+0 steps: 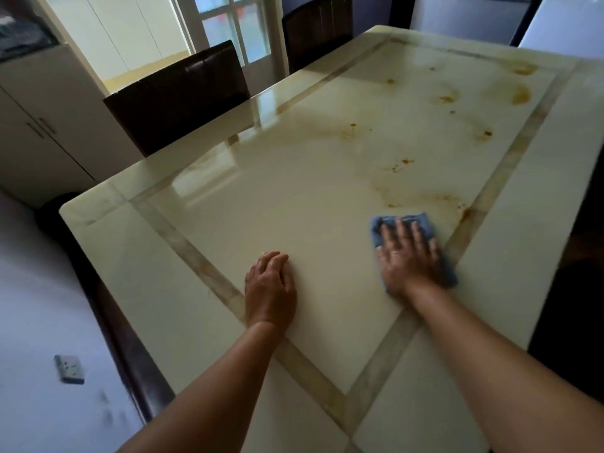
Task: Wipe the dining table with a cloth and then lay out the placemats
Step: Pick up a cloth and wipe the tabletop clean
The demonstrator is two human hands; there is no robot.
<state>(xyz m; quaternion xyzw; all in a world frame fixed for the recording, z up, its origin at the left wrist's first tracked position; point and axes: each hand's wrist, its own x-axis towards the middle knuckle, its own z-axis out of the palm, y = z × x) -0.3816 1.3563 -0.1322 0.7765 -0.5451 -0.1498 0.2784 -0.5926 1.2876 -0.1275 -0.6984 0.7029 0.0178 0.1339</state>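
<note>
A glossy cream dining table (261,197) with a grey inlaid border fills the view. Brown stains and smears (421,197) spread over its right and far part. My right hand (408,256) lies flat, fingers spread, pressing a folded blue cloth (421,222) onto the tabletop near the right border strip. The cloth shows beyond my fingertips and at the right of my palm. My left hand (269,286) rests on the table to the left, fingers curled loosely, holding nothing. No placemats are in view.
Two dark chairs (176,96) (317,27) stand along the table's far left side. White cabinets (49,125) are at the left, a glass door (235,27) behind. A white socket strip (69,369) lies on the floor at lower left.
</note>
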